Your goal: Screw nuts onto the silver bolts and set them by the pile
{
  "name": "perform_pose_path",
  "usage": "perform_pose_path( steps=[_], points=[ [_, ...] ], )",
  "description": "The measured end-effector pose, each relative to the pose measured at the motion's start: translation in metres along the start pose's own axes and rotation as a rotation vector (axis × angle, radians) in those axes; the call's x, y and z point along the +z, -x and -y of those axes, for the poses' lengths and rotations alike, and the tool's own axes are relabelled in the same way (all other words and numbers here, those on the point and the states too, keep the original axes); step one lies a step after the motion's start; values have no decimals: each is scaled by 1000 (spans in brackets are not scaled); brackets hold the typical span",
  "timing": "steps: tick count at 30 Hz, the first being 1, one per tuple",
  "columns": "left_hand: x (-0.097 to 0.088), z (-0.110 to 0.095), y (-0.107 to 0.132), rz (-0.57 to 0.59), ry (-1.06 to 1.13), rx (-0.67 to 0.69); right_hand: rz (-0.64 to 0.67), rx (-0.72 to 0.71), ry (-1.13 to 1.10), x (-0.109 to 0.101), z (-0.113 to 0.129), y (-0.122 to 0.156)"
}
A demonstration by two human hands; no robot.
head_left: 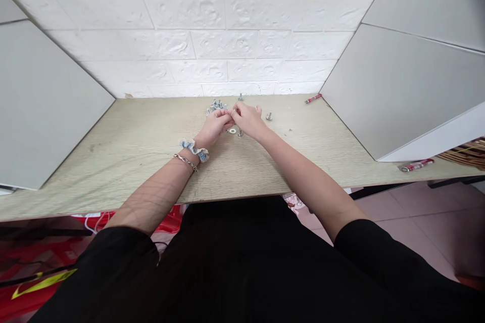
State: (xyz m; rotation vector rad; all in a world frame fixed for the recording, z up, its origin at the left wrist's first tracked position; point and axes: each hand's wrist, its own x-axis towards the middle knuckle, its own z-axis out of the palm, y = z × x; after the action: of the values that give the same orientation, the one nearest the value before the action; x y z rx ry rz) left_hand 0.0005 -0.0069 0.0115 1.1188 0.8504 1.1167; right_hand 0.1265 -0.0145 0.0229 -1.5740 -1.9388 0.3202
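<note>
Both my hands meet over the far middle of a light wooden tabletop (151,146). My left hand (215,126), with a scrunchie and a chain bracelet on its wrist, has its fingers pinched together. My right hand (248,118) is closed against it, and a small metal part sits between the fingertips, too small to name. Just behind the hands lies a pile of silver bolts (215,106). A flat washer (232,131) and a short bolt (240,133) rest on the table under the hands. Another bolt (269,116) stands to the right.
White panels stand on the left (41,110) and right (397,90) of the tabletop, with a white brick wall behind. A red marker (313,98) lies at the back right corner. Another red-and-white marker (416,165) lies near the right front edge, beside a wicker basket (468,152).
</note>
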Motion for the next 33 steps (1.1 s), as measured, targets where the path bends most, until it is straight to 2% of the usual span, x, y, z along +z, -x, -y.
perform_pose_path(
  steps=[6,13,25,33],
  points=[
    [-4,2,-4,-32,67,-34,20,-38,13,3,-1,-2],
    [-6,3,-8,-44,112,-42,-5,-179,-6,8,-4,-4],
    [-11,11,-12,33,104,-45,10,-171,-28,7,-4,-3],
    [-8,9,-9,12,87,-160,44,-202,0,7,-6,-1]
  ],
)
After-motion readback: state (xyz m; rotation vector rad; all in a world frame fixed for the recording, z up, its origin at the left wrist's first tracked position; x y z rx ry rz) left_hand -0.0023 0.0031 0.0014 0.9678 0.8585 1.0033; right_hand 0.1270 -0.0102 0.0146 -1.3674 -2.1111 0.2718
